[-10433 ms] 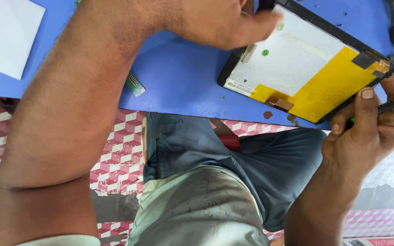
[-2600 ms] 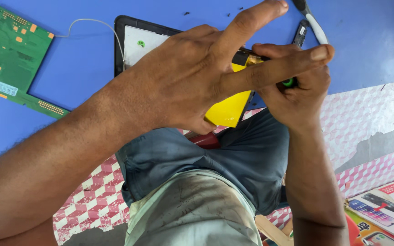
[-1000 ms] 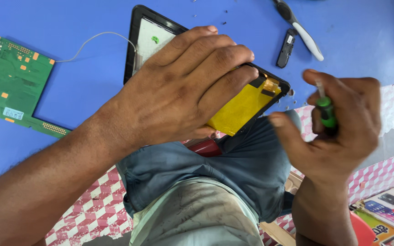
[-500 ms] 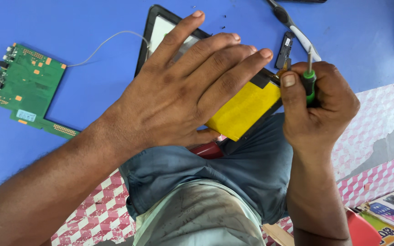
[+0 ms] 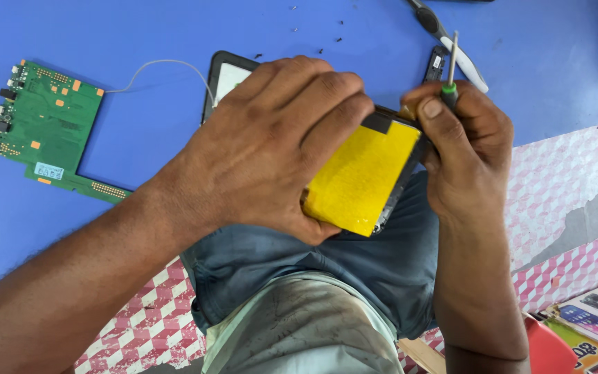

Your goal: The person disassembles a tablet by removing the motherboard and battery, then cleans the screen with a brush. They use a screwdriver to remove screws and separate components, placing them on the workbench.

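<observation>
An opened tablet (image 5: 224, 75) with a black frame lies at the near edge of the blue table (image 5: 140, 28), its yellow battery (image 5: 365, 173) facing up. My left hand (image 5: 271, 149) lies flat over the tablet and grips its near side. My right hand (image 5: 461, 149) is at the tablet's right corner, closed around a small screwdriver (image 5: 450, 76) with a green collar, its metal shaft pointing up and away. A thin white wire (image 5: 157, 66) runs from the tablet toward a green circuit board (image 5: 50, 128) at the left.
A small black part (image 5: 436, 64) and black-handled tweezers (image 5: 444, 34) lie just beyond my right hand. Small dark specks dot the table. Below the table edge are my lap, a pink-and-white patterned floor (image 5: 562, 187) and printed cards (image 5: 590, 318) at the lower right.
My left hand's fingers, spread half a second ago, have curled and closed on the tablet. My right hand with the screwdriver moved in against the tablet's right corner.
</observation>
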